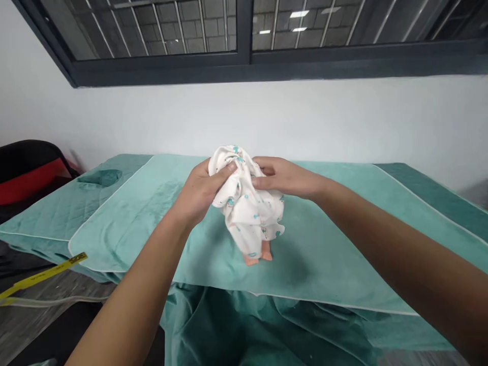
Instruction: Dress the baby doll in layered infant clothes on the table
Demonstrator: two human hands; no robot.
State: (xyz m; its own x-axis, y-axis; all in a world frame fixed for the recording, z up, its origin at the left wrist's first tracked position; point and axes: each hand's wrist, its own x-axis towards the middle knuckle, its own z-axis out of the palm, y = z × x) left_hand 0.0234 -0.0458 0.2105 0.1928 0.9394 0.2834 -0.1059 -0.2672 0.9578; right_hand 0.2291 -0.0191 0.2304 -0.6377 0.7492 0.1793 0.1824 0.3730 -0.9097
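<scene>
A white baby garment [253, 208] with small teal prints is bunched up between my hands above the bed. My left hand [208, 188] grips its upper left part, thumb pressed on the cloth. On the other side, my right hand [280, 175] pinches the cloth at its upper right with curled fingers. The fabric hangs down over a doll, hiding its head and body. Only the doll's peach-coloured feet [266, 250] stick out below the hem, close to the teal cover.
A teal cover with white piping [335, 254] lies over the bed [102, 203], which has a face hole at its left end. Behind stands a white wall [213, 117] under a barred window. A black and red chair [30, 173] and a yellow strip [46, 276] are at left.
</scene>
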